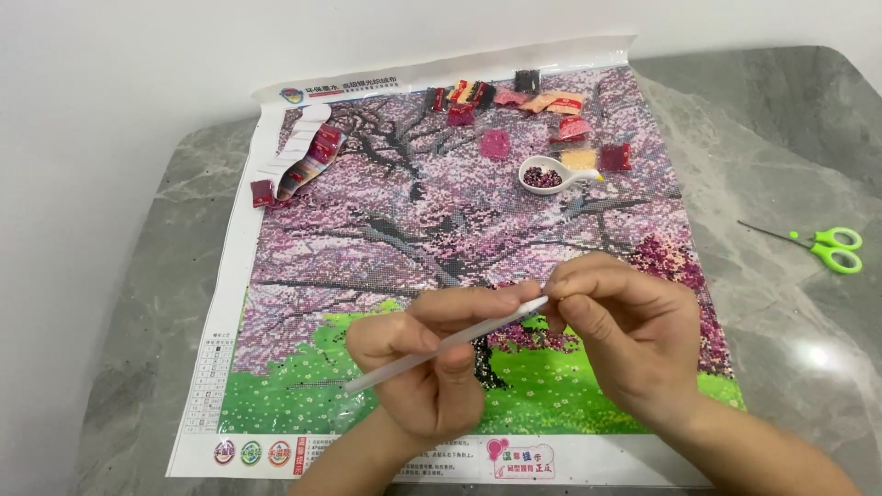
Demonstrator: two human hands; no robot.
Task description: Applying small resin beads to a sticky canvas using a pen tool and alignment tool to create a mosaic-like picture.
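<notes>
Pinching a white pen (pixel 441 346) over the canvas's (pixel 303 303) lower edge, both hands' fingers (pixel 514 296) clamp it; scissors (pixel 820 246) well apart.

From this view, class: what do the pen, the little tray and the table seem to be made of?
Pen: white plastic by its look, matt and slightly translucent. Tray: glossy white, plastic or ceramic; the look leaves it open. Table: grey veined stone or a stone-look slab, polished, going by the bright glare on it.
</notes>
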